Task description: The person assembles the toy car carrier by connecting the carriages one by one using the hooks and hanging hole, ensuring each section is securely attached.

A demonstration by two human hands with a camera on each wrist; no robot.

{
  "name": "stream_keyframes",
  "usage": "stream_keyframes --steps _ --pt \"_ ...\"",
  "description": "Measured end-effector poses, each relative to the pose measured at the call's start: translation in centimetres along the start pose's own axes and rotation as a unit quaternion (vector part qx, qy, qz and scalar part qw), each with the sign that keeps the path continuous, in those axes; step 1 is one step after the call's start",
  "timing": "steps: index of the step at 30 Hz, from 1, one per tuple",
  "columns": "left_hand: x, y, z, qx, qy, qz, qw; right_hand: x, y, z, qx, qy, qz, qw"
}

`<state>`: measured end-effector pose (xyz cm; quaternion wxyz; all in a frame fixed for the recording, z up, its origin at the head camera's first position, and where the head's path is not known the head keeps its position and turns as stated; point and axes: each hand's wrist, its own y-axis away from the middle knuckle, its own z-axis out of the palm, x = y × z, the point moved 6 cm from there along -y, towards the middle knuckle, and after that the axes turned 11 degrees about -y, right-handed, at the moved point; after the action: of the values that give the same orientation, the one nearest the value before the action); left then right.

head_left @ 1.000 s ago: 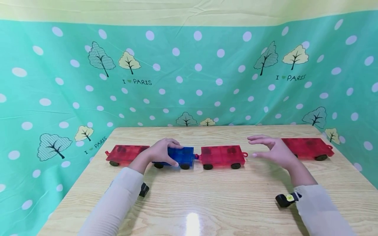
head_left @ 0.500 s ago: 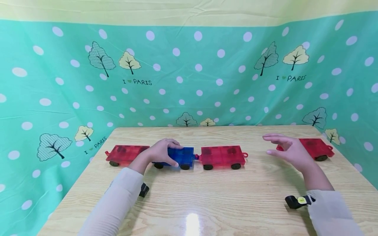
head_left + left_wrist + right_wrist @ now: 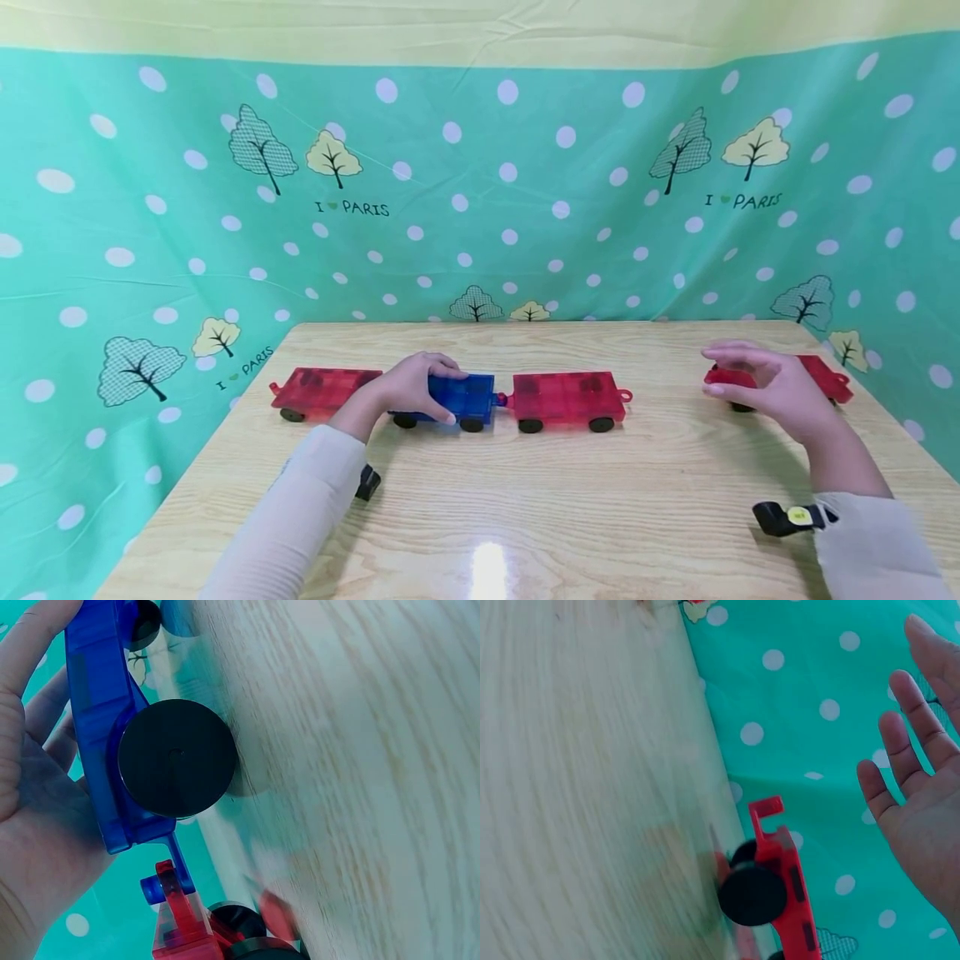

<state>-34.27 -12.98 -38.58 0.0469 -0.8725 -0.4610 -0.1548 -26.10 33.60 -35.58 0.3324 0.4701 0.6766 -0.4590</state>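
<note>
A blue toy train wagon (image 3: 476,398) stands on its black wheels at centre left. My left hand (image 3: 408,390) grips it from above, thumb along the near side and fingers over the far side. Its coupling meets the middle red wagon (image 3: 567,397) on the right. On the left, a hook joins it to another red wagon (image 3: 330,390), close up in the left wrist view. At the right, my right hand (image 3: 786,398) hovers with spread fingers over a separate red wagon (image 3: 829,380), partly hiding it. The right wrist view has a gap between those fingers and that wagon (image 3: 798,907).
The wagons stand in a row on a light wooden table (image 3: 540,508). A green dotted cloth (image 3: 480,200) hangs right behind its far edge. Each wrist wears a black camera, such as the right wrist camera (image 3: 780,518).
My right hand has moved right, away from the middle red wagon, and now overlaps the far right red wagon. My left hand keeps its hold on the blue wagon.
</note>
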Motion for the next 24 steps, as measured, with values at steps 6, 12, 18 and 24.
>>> stream_keyframes --steps 6,12,18,24 --pt "-0.1 0.0 0.1 0.000 0.002 -0.002 1.0000 0.2 0.3 -1.5 0.006 -0.005 0.010 0.9999" --pt "0.0 -0.1 0.1 -0.001 0.005 -0.004 1.0000 0.5 0.6 -3.6 -0.006 0.006 0.000 1.0000" --pt "-0.1 -0.1 0.1 -0.002 0.004 -0.005 1.0000 0.9 0.7 -5.2 0.005 0.036 -0.003 0.9993" --pt "0.0 0.0 0.1 -0.003 0.004 -0.006 1.0000 1.5 0.4 -6.3 -0.008 0.075 -0.002 0.9971"
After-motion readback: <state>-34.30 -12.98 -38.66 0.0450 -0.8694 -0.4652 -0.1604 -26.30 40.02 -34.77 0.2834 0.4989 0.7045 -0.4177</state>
